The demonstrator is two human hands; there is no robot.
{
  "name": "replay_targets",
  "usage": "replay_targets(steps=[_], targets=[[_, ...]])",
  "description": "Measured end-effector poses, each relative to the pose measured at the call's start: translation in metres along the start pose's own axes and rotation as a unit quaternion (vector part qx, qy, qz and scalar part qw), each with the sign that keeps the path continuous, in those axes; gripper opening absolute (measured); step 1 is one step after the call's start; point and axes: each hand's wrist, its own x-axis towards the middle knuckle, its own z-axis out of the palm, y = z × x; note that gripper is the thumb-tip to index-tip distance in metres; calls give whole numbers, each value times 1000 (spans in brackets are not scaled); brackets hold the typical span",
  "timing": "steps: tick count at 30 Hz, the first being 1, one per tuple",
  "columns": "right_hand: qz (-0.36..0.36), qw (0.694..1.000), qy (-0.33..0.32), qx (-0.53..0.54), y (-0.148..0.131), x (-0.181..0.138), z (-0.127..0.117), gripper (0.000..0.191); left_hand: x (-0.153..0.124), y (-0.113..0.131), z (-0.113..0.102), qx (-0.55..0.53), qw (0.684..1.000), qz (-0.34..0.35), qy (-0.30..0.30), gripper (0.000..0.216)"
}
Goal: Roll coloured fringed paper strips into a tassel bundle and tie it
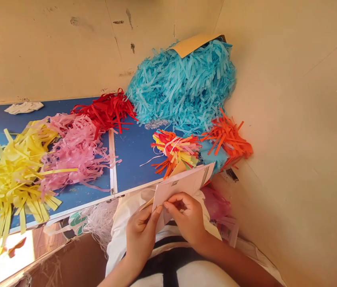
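Note:
Over my lap, my left hand (142, 227) grips a folded piece of card (183, 181) by its lower left corner, thumb on top. Its outer face is pale with small printed marks, and a tan layer shows behind it. My right hand (186, 215) pinches the card's lower edge between thumb and fingertips, close to the left thumb. Just beyond the card, a tied bundle of multicoloured paper strips (176, 149) lies on the blue table (135, 159), with a thin white string trailing left from it.
A large heap of light blue shredded paper (183, 83) stands against the wall, a tan sheet (194, 44) on top. Orange strips (228, 135) lie right; red (108, 107), pink (75, 147) and yellow strips (21, 171) spread left. A cardboard box (75, 259) stands below the table edge.

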Motion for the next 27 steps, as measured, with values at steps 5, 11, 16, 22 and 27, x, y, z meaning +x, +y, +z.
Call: replay_targets(steps=[5, 11, 16, 22, 27], targets=[[-5, 1000, -10, -7, -1, -3, 3, 10, -2, -4, 1, -32, 999, -10, 29, 32], [36, 999, -3, -25, 11, 1, -5, 26, -2, -4, 0, 23, 998, -21, 63, 34], [65, 995, -33, -73, 16, 10, -19, 37, -4, -3, 0, 32, 998, -22, 56, 35], [-17, 974, -33, -222, 20, 10, -46, 41, -5, 3, -8, 34, 998, -18, 43, 32], [-105, 964, 196, -145, 29, 18, -115, 48, -3, -7, -44, -48, 990, -92, 100, 40]])
